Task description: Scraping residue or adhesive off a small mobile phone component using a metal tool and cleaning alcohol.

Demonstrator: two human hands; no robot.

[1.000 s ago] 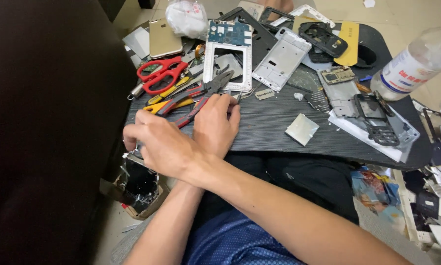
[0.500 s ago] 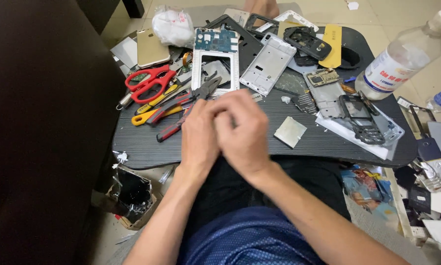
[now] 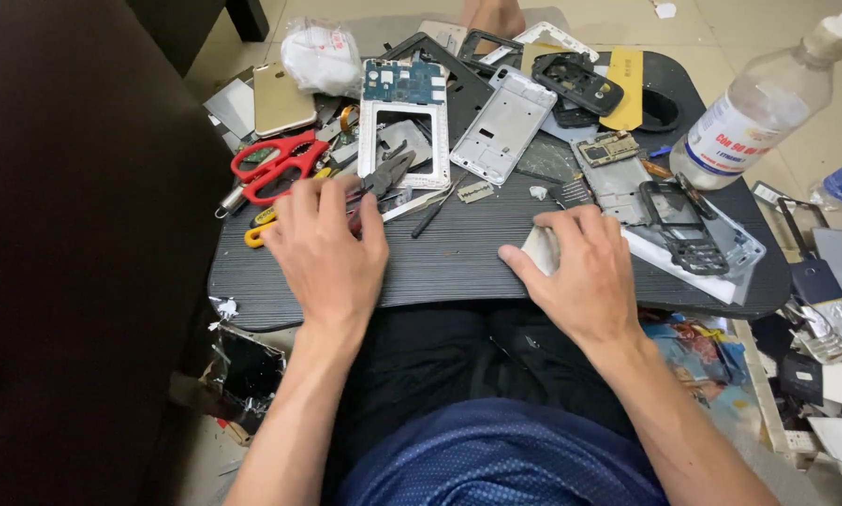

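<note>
A black lap tray [image 3: 458, 272] rests over my legs, strewn with phone parts. My left hand [image 3: 327, 248] lies palm down on its left side, fingers spread over red-handled tools and touching the grey pliers [image 3: 388, 173]. Just beyond are red scissors [image 3: 276, 164] and a yellow-handled tool [image 3: 257, 230]. My right hand [image 3: 580, 267] is on the tray's right half, its thumb and fingers closed around a small silver metal plate [image 3: 541, 248]. A dark keypad phone frame [image 3: 688, 225] lies just right of that hand.
A white phone frame with a blue circuit board [image 3: 404, 84], a silver phone frame [image 3: 505, 126] and a gold phone [image 3: 282, 98] lie further back. A clear bottle [image 3: 758, 103] stands at the right edge. Dark furniture [image 3: 84, 234] stands at the left. Scrap parts [image 3: 814, 328] litter the floor at the right.
My hands, together at the tray's middle before, have parted. The left went left onto the tools; the right went right and closed on the silver plate.
</note>
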